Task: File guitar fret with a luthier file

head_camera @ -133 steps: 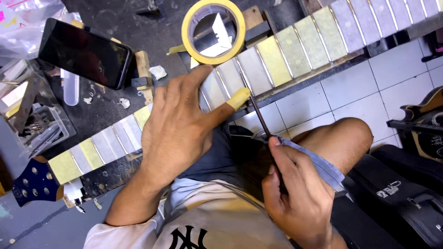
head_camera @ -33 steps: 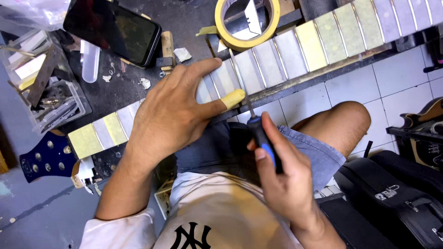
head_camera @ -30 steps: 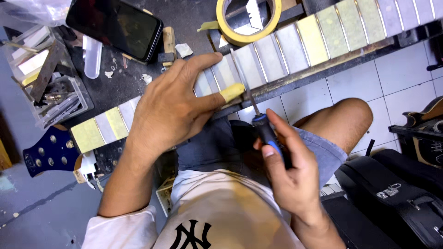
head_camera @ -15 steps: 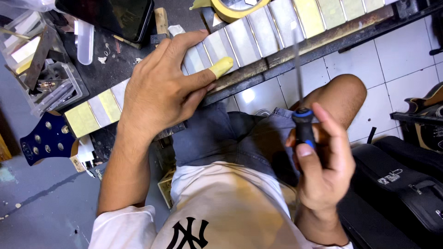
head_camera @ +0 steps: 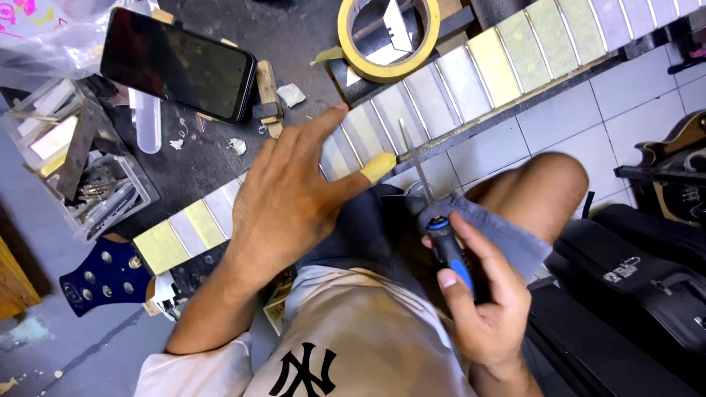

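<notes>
A guitar neck [head_camera: 471, 73] runs diagonally across the workbench, its fretboard masked with strips of pale and yellow tape; the blue headstock [head_camera: 103, 276] lies at the lower left. My left hand [head_camera: 290, 195] rests flat on the neck, the thumb tip wrapped in yellow tape. My right hand [head_camera: 482, 309] grips the blue-and-black handle of a thin file [head_camera: 415, 165], whose metal blade points up at the fretboard edge beside my left thumb.
A roll of yellow masking tape [head_camera: 388, 37] sits behind the neck. A black phone [head_camera: 176, 62] lies at the back left, next to a clear box of small tools [head_camera: 81, 176]. A black case [head_camera: 647, 294] lies on the tiled floor at right.
My right hand, which had swung out to the right with the file raised, has come back in. The file's blade again points at the fretboard beside my left thumb. My left hand stays on the neck.
</notes>
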